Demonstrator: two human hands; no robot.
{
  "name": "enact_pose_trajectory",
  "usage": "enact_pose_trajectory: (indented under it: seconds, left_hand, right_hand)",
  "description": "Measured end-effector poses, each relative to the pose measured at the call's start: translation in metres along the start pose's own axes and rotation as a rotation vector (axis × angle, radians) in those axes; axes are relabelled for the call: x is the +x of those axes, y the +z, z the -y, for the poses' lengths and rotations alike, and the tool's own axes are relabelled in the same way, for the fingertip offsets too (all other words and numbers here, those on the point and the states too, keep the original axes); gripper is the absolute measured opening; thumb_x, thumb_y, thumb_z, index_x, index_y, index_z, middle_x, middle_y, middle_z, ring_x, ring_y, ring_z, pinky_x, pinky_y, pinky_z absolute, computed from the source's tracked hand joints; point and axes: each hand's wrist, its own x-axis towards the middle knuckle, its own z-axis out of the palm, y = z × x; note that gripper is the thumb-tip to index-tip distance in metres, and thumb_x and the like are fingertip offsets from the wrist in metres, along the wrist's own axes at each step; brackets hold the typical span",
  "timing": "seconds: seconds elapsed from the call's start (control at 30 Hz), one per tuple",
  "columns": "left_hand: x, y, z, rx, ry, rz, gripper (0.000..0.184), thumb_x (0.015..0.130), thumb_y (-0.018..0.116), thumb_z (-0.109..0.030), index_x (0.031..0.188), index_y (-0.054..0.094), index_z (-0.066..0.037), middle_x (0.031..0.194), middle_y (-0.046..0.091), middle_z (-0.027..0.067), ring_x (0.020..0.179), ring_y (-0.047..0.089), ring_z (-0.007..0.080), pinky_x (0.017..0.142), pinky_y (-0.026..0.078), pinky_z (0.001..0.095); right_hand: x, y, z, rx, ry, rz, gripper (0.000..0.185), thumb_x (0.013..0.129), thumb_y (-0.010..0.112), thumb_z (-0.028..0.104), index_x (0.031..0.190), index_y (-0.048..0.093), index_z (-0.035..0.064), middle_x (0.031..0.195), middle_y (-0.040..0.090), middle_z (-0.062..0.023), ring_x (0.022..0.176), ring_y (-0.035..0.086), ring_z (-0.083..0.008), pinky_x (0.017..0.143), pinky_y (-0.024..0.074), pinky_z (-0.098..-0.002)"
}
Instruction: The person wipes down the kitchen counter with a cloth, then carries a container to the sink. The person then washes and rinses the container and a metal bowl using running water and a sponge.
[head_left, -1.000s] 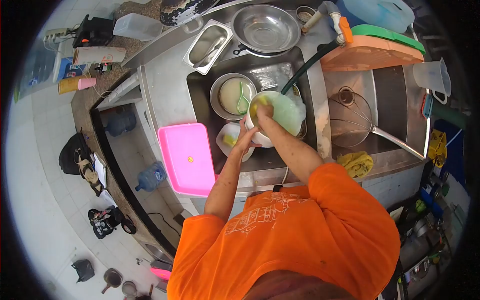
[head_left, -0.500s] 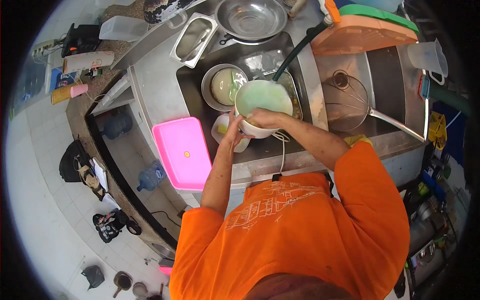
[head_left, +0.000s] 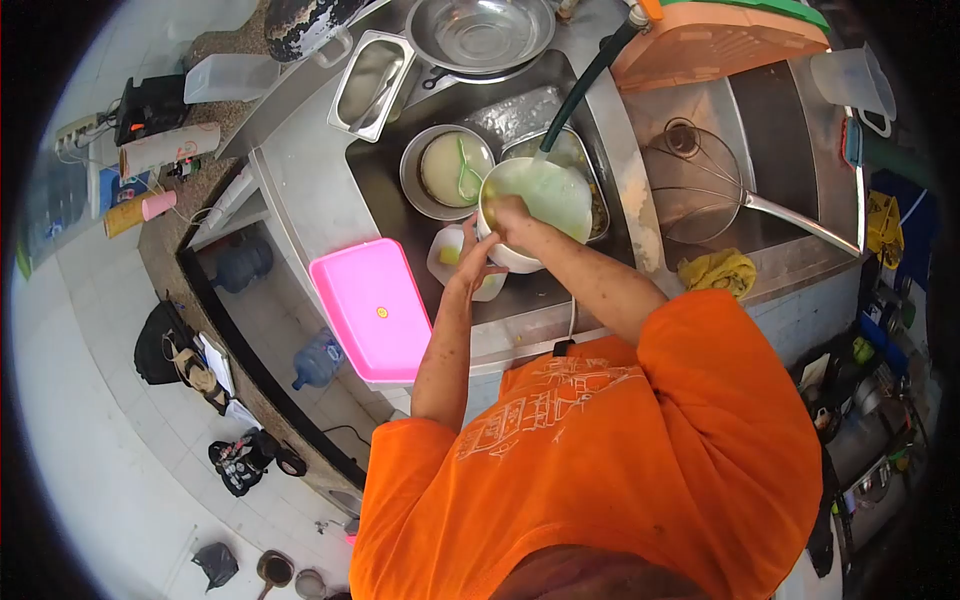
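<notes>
A white bowl [head_left: 560, 208] is tilted over the sink, its inside pale green. My left hand [head_left: 474, 262] grips its left side, thumb and fingers around the wall. Inside the bowl, my right hand [head_left: 509, 216] presses against the left inner wall with curled fingers; something yellowish shows by them, too hidden to name. Below my left hand sits a white plastic container [head_left: 489, 288] with a yellow piece in it. Behind the hands, a metal pot [head_left: 412, 178] holds cloudy liquid and a green spoon [head_left: 466, 172].
A pink tray [head_left: 375, 315] lies on the counter at the left. Beyond the sink stand a steel pan [head_left: 375, 85] and a metal basin [head_left: 482, 35]. A dark green hose [head_left: 585, 88] reaches down towards the bowl. At the right are a large strainer [head_left: 690, 185] and yellow cloth [head_left: 720, 272].
My right hand has moved up and left along the bowl's inner wall. The bowl has shifted slightly right, with my left hand still on it. The whole view has shifted a little.
</notes>
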Motion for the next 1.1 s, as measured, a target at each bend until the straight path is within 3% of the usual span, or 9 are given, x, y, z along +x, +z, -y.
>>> enact_pose_trajectory:
  seconds: [0.17,0.33,0.43,0.53,0.7,0.8,0.9,1.0,1.1]
  left_hand:
    - [0.007,-0.011,-0.015,0.337,0.066,-0.105,0.077,0.078,0.064,-0.031,0.140,0.022,-0.012,0.133,0.036,0.0233,0.124,0.039,0.0424,0.086,0.050,0.0563]
    - [-0.009,0.005,-0.046,1.050,0.228,-0.337,0.069,0.076,0.067,-0.038,0.129,0.044,-0.001,0.118,0.052,0.0242,0.117,0.045,0.0424,0.091,0.045,0.0544]
    - [-0.031,0.025,-0.053,1.445,1.064,-0.585,0.063,0.072,0.069,-0.042,0.120,0.053,-0.004,0.117,0.056,0.0168,0.112,0.051,0.0293,0.097,0.038,0.0499]
    - [-0.043,0.015,-0.040,1.632,1.170,-0.042,0.048,0.073,0.071,-0.042,0.107,0.061,-0.011,0.107,0.058,0.0082,0.110,0.051,0.0246,0.096,0.034,0.0506]
    - [-0.029,0.014,-0.042,1.806,1.311,0.136,0.038,0.075,0.069,-0.046,0.089,0.059,-0.012,0.094,0.058,0.0003,0.101,0.052,0.0188,0.083,0.037,0.0451]
    - [-0.022,0.001,-0.045,1.759,1.412,0.256,0.035,0.075,0.068,-0.046,0.079,0.056,-0.013,0.083,0.057,-0.0005,0.091,0.054,0.0188,0.076,0.039,0.0407]
    - [-0.021,-0.013,-0.051,1.670,1.436,0.362,0.033,0.074,0.070,-0.043,0.072,0.055,-0.014,0.072,0.054,-0.0006,0.078,0.055,0.0175,0.068,0.040,0.0342]
    - [-0.022,-0.015,-0.049,1.634,1.492,0.410,0.033,0.074,0.072,-0.041,0.067,0.054,-0.014,0.065,0.050,-0.0016,0.064,0.054,0.0148,0.059,0.041,0.0291]
    - [-0.023,-0.012,-0.045,1.594,1.554,0.388,0.035,0.073,0.074,-0.039,0.064,0.052,-0.015,0.061,0.049,-0.0032,0.057,0.053,0.0126,0.052,0.041,0.0270]
  right_hand:
    - [0.002,-0.022,-0.018,-0.017,0.115,0.327,0.018,0.093,0.051,0.015,0.103,0.061,0.0044,0.088,0.063,-0.0087,0.068,0.059,-0.0185,0.057,0.0508,-0.0346]
    - [-0.021,-0.016,-0.001,-0.016,0.141,0.325,0.021,0.094,0.051,0.020,0.106,0.061,0.0066,0.096,0.063,-0.0075,0.084,0.061,-0.0169,0.072,0.0518,-0.0347]
    - [-0.001,-0.025,-0.010,-0.015,0.103,0.387,0.022,0.094,0.051,0.023,0.105,0.061,0.0069,0.100,0.062,-0.0073,0.088,0.061,-0.0178,0.076,0.0515,-0.0363]
    - [-0.005,-0.028,-0.005,0.050,0.190,0.412,0.022,0.094,0.050,0.024,0.104,0.060,0.0069,0.101,0.062,-0.0068,0.089,0.061,-0.0184,0.077,0.0513,-0.0367]
    - [0.000,-0.047,-0.011,0.031,0.409,0.472,0.022,0.094,0.048,0.021,0.107,0.059,0.0079,0.102,0.063,-0.0066,0.086,0.061,-0.0196,0.074,0.0506,-0.0370]
    - [0.022,-0.075,-0.038,-0.329,0.219,0.571,0.021,0.087,0.053,0.021,0.097,0.064,0.0073,0.093,0.066,-0.0083,0.079,0.062,-0.0207,0.070,0.0499,-0.0375]
    - [0.004,-0.100,0.000,-1.525,-0.174,0.821,0.021,0.074,0.062,0.019,0.089,0.071,0.0068,0.085,0.068,-0.0108,0.075,0.062,-0.0213,0.069,0.0497,-0.0362]
    - [-0.007,-0.108,0.016,-1.554,-0.202,0.771,0.031,0.064,0.069,0.018,0.091,0.072,0.0026,0.084,0.070,-0.0152,0.073,0.064,-0.0219,0.069,0.0502,-0.0345]
    - [0.012,-0.092,-0.012,-1.534,-0.545,0.823,0.035,0.062,0.069,0.015,0.095,0.072,0.0053,0.085,0.070,-0.0168,0.074,0.065,-0.0250,0.071,0.0503,-0.0359]
